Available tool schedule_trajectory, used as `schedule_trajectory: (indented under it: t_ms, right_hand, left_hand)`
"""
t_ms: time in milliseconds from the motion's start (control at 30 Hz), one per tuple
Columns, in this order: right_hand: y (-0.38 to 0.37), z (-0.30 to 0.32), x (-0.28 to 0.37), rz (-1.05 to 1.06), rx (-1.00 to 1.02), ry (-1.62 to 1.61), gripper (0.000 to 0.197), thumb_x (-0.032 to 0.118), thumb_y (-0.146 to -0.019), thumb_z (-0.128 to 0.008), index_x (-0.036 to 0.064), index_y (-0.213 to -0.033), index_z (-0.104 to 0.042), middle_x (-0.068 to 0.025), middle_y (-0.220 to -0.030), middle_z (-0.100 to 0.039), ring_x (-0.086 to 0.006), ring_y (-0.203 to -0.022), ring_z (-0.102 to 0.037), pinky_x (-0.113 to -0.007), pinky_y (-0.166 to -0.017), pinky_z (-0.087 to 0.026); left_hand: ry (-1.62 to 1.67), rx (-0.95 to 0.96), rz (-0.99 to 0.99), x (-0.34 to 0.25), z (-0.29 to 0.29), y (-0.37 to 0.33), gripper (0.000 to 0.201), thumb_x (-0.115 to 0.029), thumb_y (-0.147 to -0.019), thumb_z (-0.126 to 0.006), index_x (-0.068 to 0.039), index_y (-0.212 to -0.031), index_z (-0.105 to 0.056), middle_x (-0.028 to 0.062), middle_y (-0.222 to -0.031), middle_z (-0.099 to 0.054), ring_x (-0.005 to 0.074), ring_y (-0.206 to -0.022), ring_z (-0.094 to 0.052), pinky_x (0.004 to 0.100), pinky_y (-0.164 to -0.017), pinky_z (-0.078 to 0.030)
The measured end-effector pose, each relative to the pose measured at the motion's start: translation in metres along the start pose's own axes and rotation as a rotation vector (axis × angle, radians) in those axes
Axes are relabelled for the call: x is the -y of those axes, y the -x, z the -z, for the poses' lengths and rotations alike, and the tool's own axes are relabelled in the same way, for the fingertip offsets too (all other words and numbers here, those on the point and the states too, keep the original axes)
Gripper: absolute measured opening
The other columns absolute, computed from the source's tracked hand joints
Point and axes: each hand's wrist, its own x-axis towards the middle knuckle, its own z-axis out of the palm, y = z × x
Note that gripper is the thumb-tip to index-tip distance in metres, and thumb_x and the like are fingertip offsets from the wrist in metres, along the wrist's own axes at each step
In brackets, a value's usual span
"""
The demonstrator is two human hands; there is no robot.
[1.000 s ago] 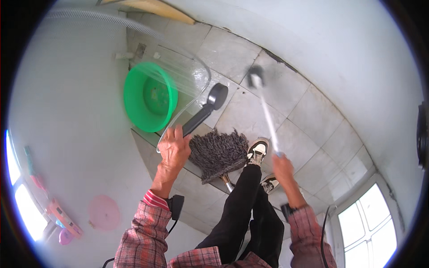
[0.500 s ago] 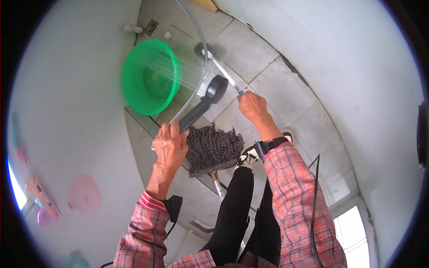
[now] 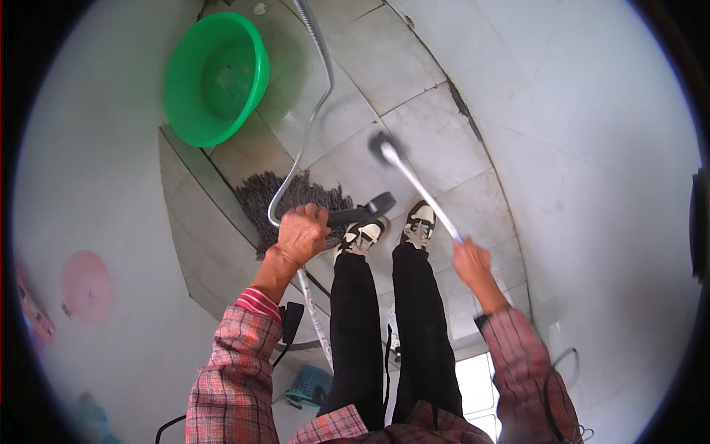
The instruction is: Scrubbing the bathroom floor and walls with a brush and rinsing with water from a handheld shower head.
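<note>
My left hand (image 3: 299, 238) is closed round the grip of a black handheld shower head (image 3: 362, 214). Its silver hose (image 3: 322, 81) loops up toward the far side. No water jets show at its face. In my right hand (image 3: 472, 265), slightly blurred, is the end of a white-handled scrub brush (image 3: 420, 183). The brush's dark round head (image 3: 382, 146) points away from me over the floor tiles; whether it touches them I cannot tell. Beneath my left hand a grey string mop (image 3: 255, 203) lies on the floor, its handle (image 3: 314, 314) running back toward me.
At the far left a green basin (image 3: 260, 63) stands on the grey tiles (image 3: 436, 129). White walls close in on both sides, and a pink round thing (image 3: 87, 285) is on the left one. A blue-green basket (image 3: 309, 386) sits beside my left leg.
The brush has swung right and nearer with my right hand. The shower head has turned rightward, and its spray toward the basin no longer shows. The view has shifted, with both feet now visible.
</note>
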Motion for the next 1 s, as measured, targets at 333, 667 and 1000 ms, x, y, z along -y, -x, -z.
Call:
schedule_trajectory:
  t_ms: [333, 667, 1000]
  right_hand:
    - [-0.045, 0.065, 0.024, 0.159, -0.279, -0.196, 0.028, 0.027, -0.091, -0.042, 0.0033, -0.079, -0.051, -0.0209, -0.066, -0.057, -0.0400, -0.063, -0.057, -0.051, -0.056, -0.044]
    - [-0.008, 0.058, -0.043, -0.284, -0.092, -0.050, 0.036, 0.030, -0.089, -0.040, -0.0015, -0.085, -0.056, -0.0248, -0.081, -0.060, -0.0406, -0.080, -0.059, -0.050, -0.072, -0.046]
    - [-0.231, 0.245, 0.194, 0.266, -0.214, -0.028, 0.033, 0.029, -0.088, -0.038, 0.0022, -0.084, -0.058, -0.0198, -0.086, -0.060, -0.0389, -0.084, -0.057, -0.050, -0.073, -0.045]
  left_hand:
    - [-0.131, -0.194, 0.099, 0.000, 0.009, -0.055, 0.019, -0.013, -0.059, -0.059, -0.004, -0.076, -0.056, 0.0112, -0.073, -0.053, 0.0273, -0.069, -0.055, 0.0384, -0.057, -0.045]
    - [-0.009, -0.281, 0.186, -0.006, 0.009, -0.107, 0.016, -0.010, -0.059, -0.058, -0.003, -0.073, -0.055, 0.0132, -0.071, -0.053, 0.0289, -0.064, -0.056, 0.0396, -0.056, -0.046]
    - [-0.025, -0.333, 0.288, 0.092, 0.082, -0.133, 0.025, -0.017, -0.064, -0.065, -0.003, -0.083, -0.056, 0.0124, -0.073, -0.052, 0.0305, -0.068, -0.055, 0.0416, -0.056, -0.045]
